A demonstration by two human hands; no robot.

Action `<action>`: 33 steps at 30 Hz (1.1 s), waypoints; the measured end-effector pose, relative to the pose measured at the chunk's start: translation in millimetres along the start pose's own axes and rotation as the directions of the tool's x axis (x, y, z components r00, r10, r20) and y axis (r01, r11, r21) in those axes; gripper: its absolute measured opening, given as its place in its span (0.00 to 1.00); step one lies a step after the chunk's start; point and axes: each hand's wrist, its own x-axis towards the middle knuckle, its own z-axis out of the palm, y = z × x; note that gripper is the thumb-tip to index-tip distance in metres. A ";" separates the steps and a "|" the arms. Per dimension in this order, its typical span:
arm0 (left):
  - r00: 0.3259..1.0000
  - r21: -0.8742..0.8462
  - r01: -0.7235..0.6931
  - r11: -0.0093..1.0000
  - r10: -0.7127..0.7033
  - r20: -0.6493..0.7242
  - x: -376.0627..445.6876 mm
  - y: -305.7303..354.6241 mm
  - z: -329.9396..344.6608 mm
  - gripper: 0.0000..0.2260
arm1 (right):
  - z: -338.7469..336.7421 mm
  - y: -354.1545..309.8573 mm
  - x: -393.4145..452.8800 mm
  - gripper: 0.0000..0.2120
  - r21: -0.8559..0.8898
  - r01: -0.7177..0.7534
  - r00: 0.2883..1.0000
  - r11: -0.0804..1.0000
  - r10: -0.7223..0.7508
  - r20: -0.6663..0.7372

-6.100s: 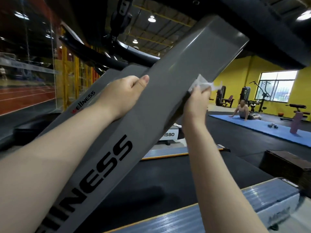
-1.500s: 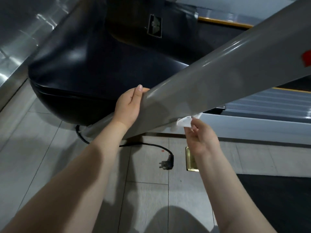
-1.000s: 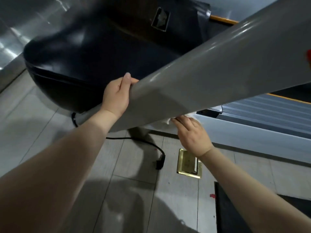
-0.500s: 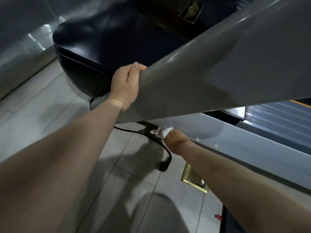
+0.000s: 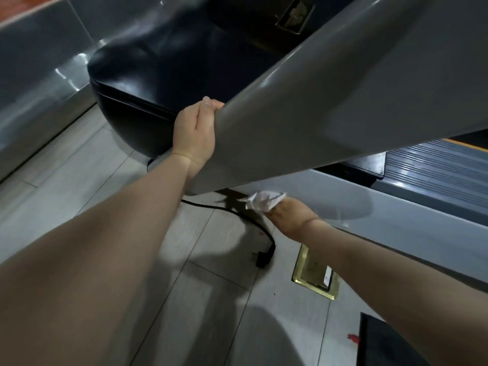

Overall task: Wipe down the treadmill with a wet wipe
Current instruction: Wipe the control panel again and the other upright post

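The treadmill's grey slanted upright point(image 5: 330, 101) crosses the view from upper right down to the middle. My left hand point(image 5: 194, 132) grips its left edge, fingers curled over the rim. Below the upright, my right hand point(image 5: 289, 217) holds a crumpled white wet wipe point(image 5: 264, 203) against the grey side rail point(image 5: 369, 207) of the treadmill base. The fingers of that hand are hidden behind the wipe. The black motor cover point(image 5: 163, 67) sits at the back.
A black power cord with its plug point(image 5: 261, 257) lies on the grey tiled floor. A brass floor socket point(image 5: 315, 276) is beside my right forearm. A black mat corner point(image 5: 388, 339) shows at lower right. A metal wall base point(image 5: 39, 83) runs along the left.
My right hand came off the underside of the upright and dropped to the side rail with the wipe. My left hand kept its grip on the upright's edge.
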 end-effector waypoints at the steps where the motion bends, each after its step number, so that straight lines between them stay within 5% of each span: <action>1: 1.000 0.017 0.009 1.000 -0.009 -0.009 -2.2 0.4 0.0 0.25 | -6.3 6.9 -5.0 0.26 0.071 -0.071 0.995 0.995 0.076 -0.070; 5: 0.993 0.003 0.046 0.999 -0.046 -0.107 -24.4 12.6 8.0 0.22 | 18.4 14.1 -49.1 0.29 0.101 -0.232 0.965 0.967 0.242 -0.101; 8: 0.982 -0.025 -0.007 1.000 0.003 -0.188 -62.1 26.4 15.3 0.17 | 44.0 7.3 -73.4 0.31 -0.106 0.007 0.997 0.994 0.001 0.071; 11: 0.979 0.010 -0.128 0.992 0.128 -0.157 -103.1 38.6 22.2 0.22 | 52.9 0.5 -78.2 0.31 -0.073 0.123 0.969 0.990 -0.104 0.225; 14: 0.993 -0.050 -0.020 0.999 0.014 -0.113 -127.4 42.2 29.8 0.24 | 36.8 12.5 -81.9 0.31 -0.032 -0.107 0.994 0.994 0.107 -0.010; 16: 0.993 0.024 -0.032 0.999 0.034 -0.109 -137.1 34.2 37.5 0.22 | 32.5 27.2 -87.2 0.32 0.106 -0.308 0.924 0.946 0.323 -0.204; 18: 0.989 0.129 -0.137 0.982 0.143 -0.042 -144.8 27.5 46.8 0.19 | 35.4 37.8 -96.1 0.32 0.048 -0.306 0.931 0.951 0.309 -0.194; 21: 0.953 0.193 -0.296 0.936 0.275 0.130 -149.3 27.3 61.0 0.18 | 58.7 22.0 -105.7 0.30 -0.158 0.059 0.998 0.986 -0.055 0.030; 23: 0.897 0.248 -0.423 0.872 0.364 0.251 -149.4 27.9 63.9 0.18 | 65.1 11.5 -113.1 0.30 -0.131 0.110 0.983 0.985 -0.088 0.162; 25: 0.848 0.266 -0.497 0.826 0.396 0.353 -147.0 25.9 64.1 0.19 | 55.5 15.7 -119.0 0.28 -0.055 0.043 0.991 0.998 -0.036 0.132; 29: 0.812 0.293 -0.502 0.814 0.327 0.484 -145.4 21.5 66.7 0.21 | 62.1 34.1 -128.2 0.28 0.152 -0.254 0.938 0.955 0.282 -0.202; 33: 0.818 0.315 -0.445 0.838 0.238 0.523 -149.9 27.5 74.3 0.22 | 97.7 13.1 -162.6 0.28 -0.076 0.103 0.981 0.992 -0.089 0.172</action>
